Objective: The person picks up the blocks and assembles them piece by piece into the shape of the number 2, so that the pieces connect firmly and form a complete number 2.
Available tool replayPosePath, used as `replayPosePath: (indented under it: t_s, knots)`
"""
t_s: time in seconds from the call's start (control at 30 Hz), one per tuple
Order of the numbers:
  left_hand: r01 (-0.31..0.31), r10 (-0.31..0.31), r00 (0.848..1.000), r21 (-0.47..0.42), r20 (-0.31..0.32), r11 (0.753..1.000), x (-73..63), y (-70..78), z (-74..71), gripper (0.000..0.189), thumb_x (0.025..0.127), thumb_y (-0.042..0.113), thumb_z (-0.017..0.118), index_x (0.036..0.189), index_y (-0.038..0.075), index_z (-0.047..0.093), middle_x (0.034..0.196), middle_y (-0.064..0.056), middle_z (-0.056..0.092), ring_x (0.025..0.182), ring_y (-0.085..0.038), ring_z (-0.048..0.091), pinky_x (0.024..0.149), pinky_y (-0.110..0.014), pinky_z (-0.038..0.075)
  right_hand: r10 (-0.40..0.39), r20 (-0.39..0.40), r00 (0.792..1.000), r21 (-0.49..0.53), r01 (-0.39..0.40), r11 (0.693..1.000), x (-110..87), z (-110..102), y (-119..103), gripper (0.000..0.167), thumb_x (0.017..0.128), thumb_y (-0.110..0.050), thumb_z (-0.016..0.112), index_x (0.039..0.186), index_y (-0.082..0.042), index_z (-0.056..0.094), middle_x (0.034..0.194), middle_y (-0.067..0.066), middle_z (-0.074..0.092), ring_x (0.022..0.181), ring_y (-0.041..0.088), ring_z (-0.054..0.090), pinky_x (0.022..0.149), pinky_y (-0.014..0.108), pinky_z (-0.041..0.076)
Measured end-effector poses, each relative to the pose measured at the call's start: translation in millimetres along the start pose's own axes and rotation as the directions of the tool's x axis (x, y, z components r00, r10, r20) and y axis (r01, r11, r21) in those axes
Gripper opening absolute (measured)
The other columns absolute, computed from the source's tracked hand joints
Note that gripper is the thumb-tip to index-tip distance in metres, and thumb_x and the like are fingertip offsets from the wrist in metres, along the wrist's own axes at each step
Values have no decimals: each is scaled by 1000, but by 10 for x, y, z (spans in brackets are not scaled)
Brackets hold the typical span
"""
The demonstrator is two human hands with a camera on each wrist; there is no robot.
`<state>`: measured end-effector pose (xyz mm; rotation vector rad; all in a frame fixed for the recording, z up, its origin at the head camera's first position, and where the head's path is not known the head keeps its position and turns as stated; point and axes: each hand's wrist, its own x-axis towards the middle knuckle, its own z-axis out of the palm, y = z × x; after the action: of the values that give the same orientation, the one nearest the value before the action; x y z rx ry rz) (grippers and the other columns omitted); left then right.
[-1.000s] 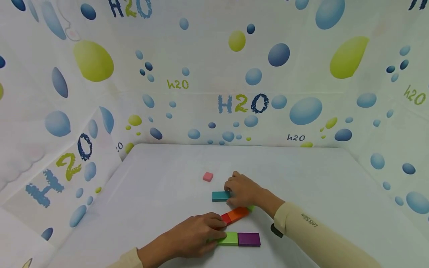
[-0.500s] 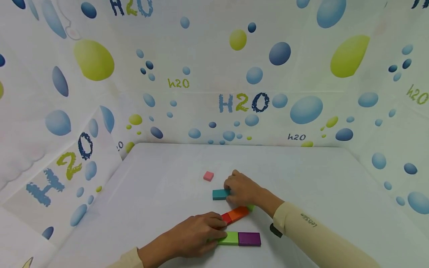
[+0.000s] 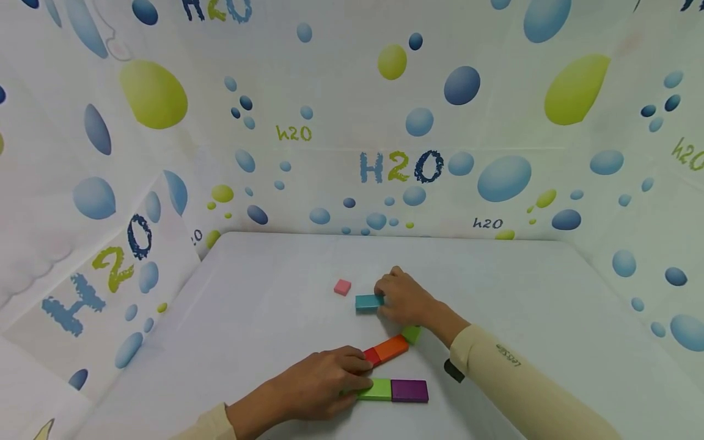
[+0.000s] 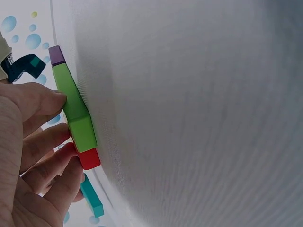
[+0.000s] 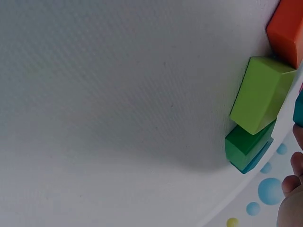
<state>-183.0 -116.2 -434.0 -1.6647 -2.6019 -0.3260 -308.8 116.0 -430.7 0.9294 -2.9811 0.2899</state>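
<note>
My left hand [image 3: 321, 384] stays low over the table, fingers bent, its thumb and index finger at the long light green block [image 4: 75, 101]. Its other fingertips rest at a red block [image 4: 89, 158]. A purple block [image 3: 409, 391] adjoins the green one's right end. Farther away, my right hand [image 3: 406, 296] grips a teal block [image 3: 367, 303] by its right end. Between the hands an orange block [image 3: 392, 348] runs on slantwise from the red one. Another light green block [image 3: 411, 333] meets its far end, partly behind the right wrist.
A small pink block [image 3: 343, 287] lies left of the right hand. In the right wrist view a dark green block [image 5: 248, 144] sits against the light green one, with a blue strip under it. Patterned cloth walls [image 3: 330, 177] enclose the white table [image 3: 264, 275].
My right hand has moved away from me and slightly right, taking the teal block along. More of the light green block under its wrist now shows. The left hand has held still.
</note>
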Motion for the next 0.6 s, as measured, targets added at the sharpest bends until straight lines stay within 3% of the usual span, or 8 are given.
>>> replayPosePath:
  t_s: [0.2, 0.6]
  knots:
    - [-1, 1, 1000, -2, -3, 1000, 0, 5, -4, 28, 95, 21, 70, 122, 23, 76, 132, 3, 66, 125, -13, 58, 98, -30, 54, 39, 5, 999, 54, -39, 998, 7, -50, 50, 26, 93, -23, 71, 116, -11, 70, 105, -3, 66, 98, 17, 45, 86, 30, 46]
    - [0, 0, 1000, -6, -4, 1000, -1, 1, -10, 28, 95, 21, 70, 123, 23, 75, 132, 4, 66, 125, -13, 58, 98, -29, 54, 72, 1, 997, 64, -72, 995, 49, -42, 122, 26, 94, -23, 71, 118, -12, 69, 109, -2, 66, 100, 17, 46, 87, 28, 46]
